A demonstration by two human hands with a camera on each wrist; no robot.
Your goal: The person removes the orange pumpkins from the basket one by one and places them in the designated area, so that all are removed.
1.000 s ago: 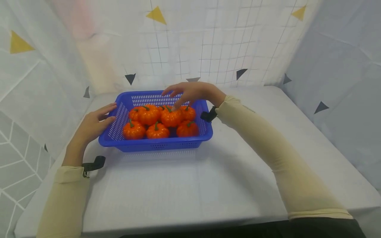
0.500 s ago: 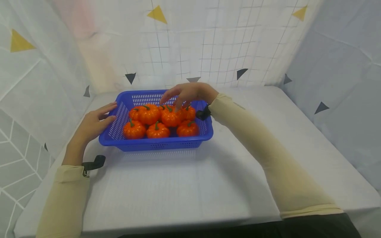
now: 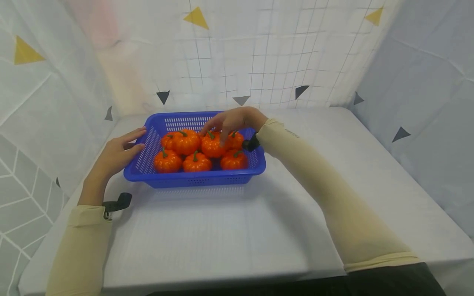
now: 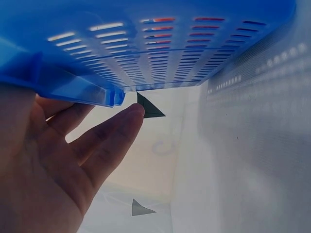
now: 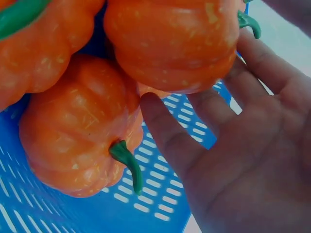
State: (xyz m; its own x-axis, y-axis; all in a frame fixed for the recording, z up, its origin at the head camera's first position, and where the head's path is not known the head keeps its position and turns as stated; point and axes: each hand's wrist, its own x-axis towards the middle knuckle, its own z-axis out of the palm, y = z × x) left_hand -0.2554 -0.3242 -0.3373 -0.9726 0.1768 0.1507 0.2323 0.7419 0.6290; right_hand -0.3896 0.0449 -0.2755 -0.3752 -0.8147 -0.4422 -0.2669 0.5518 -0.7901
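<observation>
A blue plastic basket (image 3: 196,179) with slotted walls holds several orange toy pumpkins (image 3: 167,161) with green stems. Over its right half, my right hand (image 3: 234,119) straddles an upper pumpkin (image 3: 211,147), thumb at the near side and fingers at the far side. From the right wrist, that pumpkin (image 5: 175,43) sits beside spread, nearly straight fingers (image 5: 170,138), the palm apart from it; another pumpkin (image 5: 80,131) lies lower to the left. My left hand (image 3: 116,154) rests at the basket's left rim with extended fingers; in the left wrist view the rim hides some fingertips.
A white-covered table (image 3: 192,234) carries the basket, with its near edge close to the body. Pale cloth walls (image 3: 259,49) printed with grid lines and triangles stand behind and at both sides.
My right hand has moved slightly left and down, its thumb and fingers coming to either side of the upper pumpkin. The left hand, basket and pumpkins have stayed in place.
</observation>
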